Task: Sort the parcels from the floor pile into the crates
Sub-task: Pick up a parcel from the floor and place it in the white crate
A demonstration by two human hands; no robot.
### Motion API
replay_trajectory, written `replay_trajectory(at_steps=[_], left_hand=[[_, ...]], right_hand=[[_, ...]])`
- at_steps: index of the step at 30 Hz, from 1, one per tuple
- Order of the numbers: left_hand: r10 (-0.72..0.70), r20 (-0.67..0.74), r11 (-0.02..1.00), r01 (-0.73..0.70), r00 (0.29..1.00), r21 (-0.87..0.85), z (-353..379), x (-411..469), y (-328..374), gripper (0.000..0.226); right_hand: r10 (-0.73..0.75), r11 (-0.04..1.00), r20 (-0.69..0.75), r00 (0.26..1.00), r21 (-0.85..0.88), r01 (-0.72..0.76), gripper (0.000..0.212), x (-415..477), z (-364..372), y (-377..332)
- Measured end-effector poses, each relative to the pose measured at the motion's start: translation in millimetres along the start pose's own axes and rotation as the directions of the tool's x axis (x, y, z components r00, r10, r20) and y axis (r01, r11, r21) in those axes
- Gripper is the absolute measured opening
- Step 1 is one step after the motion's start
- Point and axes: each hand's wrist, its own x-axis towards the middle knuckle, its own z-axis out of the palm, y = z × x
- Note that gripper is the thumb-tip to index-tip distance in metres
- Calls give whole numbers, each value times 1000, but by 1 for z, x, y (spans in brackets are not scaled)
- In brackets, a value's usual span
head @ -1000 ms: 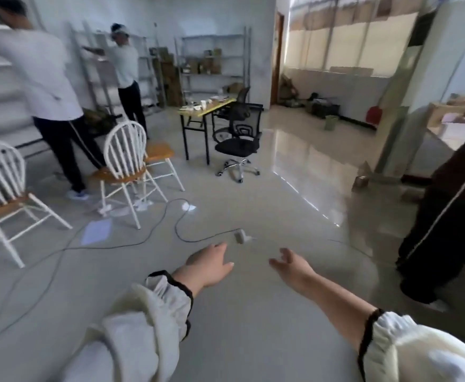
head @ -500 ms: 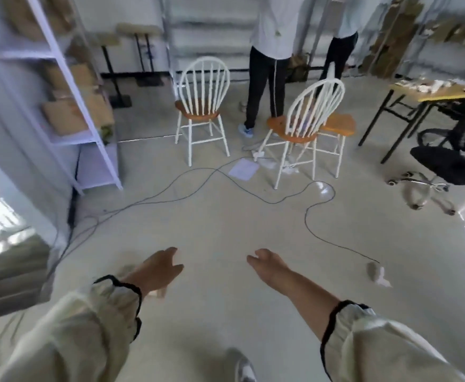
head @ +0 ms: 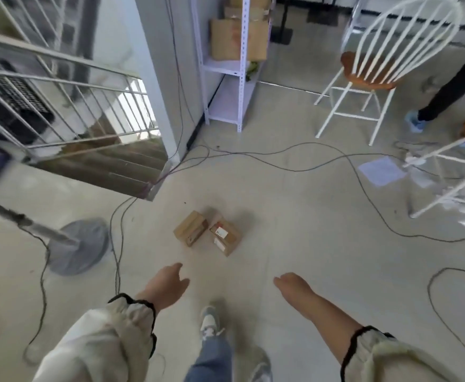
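Two small cardboard parcels lie side by side on the pale floor ahead of me: a plain one [head: 191, 231] on the left and one with white labels [head: 225, 236] on the right. My left hand [head: 168, 285] hovers below and left of them, fingers relaxed and holding nothing. Out to the right, my right hand [head: 290, 285] is stretched forward, also holding nothing. Both hands are short of the parcels. No crate is in view.
Black cables [head: 294, 164] snake across the floor. A fan base [head: 78, 250] stands at left, beside a stairwell with a metal railing [head: 68, 86]. A white shelf [head: 235, 78] holds boxes. White chairs [head: 377, 67] and a person's leg [head: 451, 86] are at right. My shoe [head: 210, 322] steps forward.
My view has swung left and down, from the chairs and shelf to the floor by the stairwell. The two parcels came into view. Both hands remain extended and holding nothing.
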Motion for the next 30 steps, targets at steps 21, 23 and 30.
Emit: replay_trajectory(at_steps=[21, 23, 30], left_hand=[[75, -141, 960, -110, 987, -259, 203, 537, -7, 55], [147, -22, 979, -149, 989, -140, 208, 579, -28, 49], [181, -68, 810, -188, 981, -556, 212, 630, -53, 14]], right_hand=[[146, 882, 224, 964, 412, -229, 40, 545, 169, -4], [88, 917, 343, 935, 338, -210, 38, 587, 163, -9], [-21, 862, 304, 952, 489, -137, 63, 653, 146, -38]])
